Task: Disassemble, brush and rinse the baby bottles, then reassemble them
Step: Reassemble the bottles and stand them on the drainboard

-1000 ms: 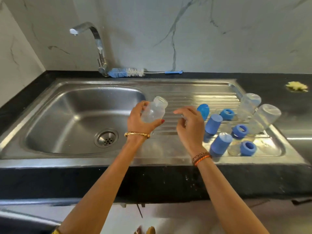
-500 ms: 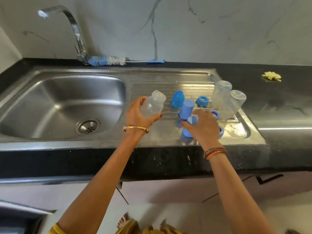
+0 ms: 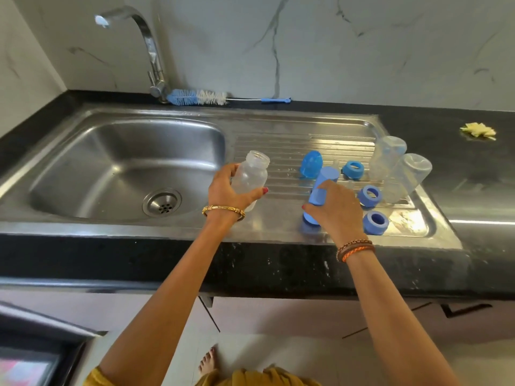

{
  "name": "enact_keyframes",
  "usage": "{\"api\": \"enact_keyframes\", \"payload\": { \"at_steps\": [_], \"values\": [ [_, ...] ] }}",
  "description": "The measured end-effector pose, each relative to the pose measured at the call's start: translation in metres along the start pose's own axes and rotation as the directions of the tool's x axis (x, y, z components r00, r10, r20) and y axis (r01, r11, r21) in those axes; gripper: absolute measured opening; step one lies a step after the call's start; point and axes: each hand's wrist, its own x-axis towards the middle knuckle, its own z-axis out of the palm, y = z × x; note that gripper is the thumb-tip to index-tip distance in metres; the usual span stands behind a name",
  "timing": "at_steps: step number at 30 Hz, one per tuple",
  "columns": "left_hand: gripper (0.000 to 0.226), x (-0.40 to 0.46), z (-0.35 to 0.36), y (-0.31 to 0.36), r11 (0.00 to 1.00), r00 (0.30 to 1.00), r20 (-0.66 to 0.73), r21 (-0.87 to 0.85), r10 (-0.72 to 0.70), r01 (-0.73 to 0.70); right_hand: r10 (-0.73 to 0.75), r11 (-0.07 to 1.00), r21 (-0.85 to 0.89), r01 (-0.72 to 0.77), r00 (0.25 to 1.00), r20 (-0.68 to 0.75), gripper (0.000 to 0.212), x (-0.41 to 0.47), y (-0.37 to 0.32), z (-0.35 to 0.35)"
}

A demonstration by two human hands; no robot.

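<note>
Two bare arms reach from the near edge up over the black counter (image 3: 278, 268) to the steel drainboard (image 3: 278, 218). On the left, the left hand (image 3: 227, 190) holds a clear open-necked bottle (image 3: 252, 178) tilted above the drainboard's left edge, just right of the sink basin (image 3: 111, 168); its thumb and fingers are curled round the bottle's lower body, which they partly hide. On the right, the right hand (image 3: 334, 210) is lowered, back up, onto a tall blue cap (image 3: 320, 188) among the parts. Its fingers are bent down over the cap, but the hand covers them, so whether they clamp it or only touch it cannot be told. Another blue cap base (image 3: 309, 218) peeps out under the hand. Three blue collar rings (image 3: 369, 195) lie right of the hand, a blue domed cap (image 3: 311, 164) stands farther off, and two clear bottles (image 3: 401, 168) stand upside down at far right, faint against the steel. Behind, a bottle brush (image 3: 200, 97) lies by the tap (image 3: 152, 51).
</note>
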Motion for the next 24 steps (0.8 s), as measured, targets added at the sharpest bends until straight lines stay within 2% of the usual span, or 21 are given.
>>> {"api": "enact_keyframes", "payload": {
  "at_steps": [4,7,9,11,13,16,22,24],
  "values": [
    [0.068,0.001,0.009,0.007,1.0,1.0,0.019,-0.017,-0.002,0.002,0.023,1.0,-0.022,-0.022,1.0,0.011,0.05,-0.002,0.005,0.008],
    [0.066,0.0,0.017,0.015,0.999,0.999,0.036,-0.031,0.014,-0.013,0.048,0.991,0.129,-0.046,0.999,-0.013,0.066,-0.005,0.009,0.006],
    [0.065,-0.002,0.02,0.017,0.998,0.999,0.038,-0.056,0.007,-0.005,0.129,0.957,0.278,-0.082,0.979,-0.155,0.059,-0.007,0.021,-0.003],
    [0.065,-0.004,0.021,0.017,0.998,0.999,0.026,-0.058,0.019,-0.017,0.229,0.949,0.267,-0.17,0.95,-0.211,0.042,-0.005,0.041,-0.015],
    [0.065,-0.006,0.021,0.017,0.999,0.999,0.02,-0.037,0.031,-0.03,0.29,0.952,0.124,-0.279,0.953,-0.082,0.036,-0.002,0.064,-0.023],
    [0.066,-0.008,0.022,0.016,0.999,1.0,0.02,-0.051,0.006,-0.005,0.28,0.957,0.048,-0.288,0.952,0.121,0.032,-0.004,0.084,-0.023],
    [0.064,-0.012,0.022,0.015,0.996,1.0,0.018,-0.084,-0.022,0.023,0.247,0.968,0.034,-0.25,0.967,0.066,0.036,-0.003,0.086,-0.022],
    [0.065,-0.009,0.019,0.013,0.995,0.999,0.022,-0.091,-0.034,0.035,0.249,0.958,0.136,-0.252,0.968,0.043,0.036,-0.003,0.083,-0.033]
  ]
}}
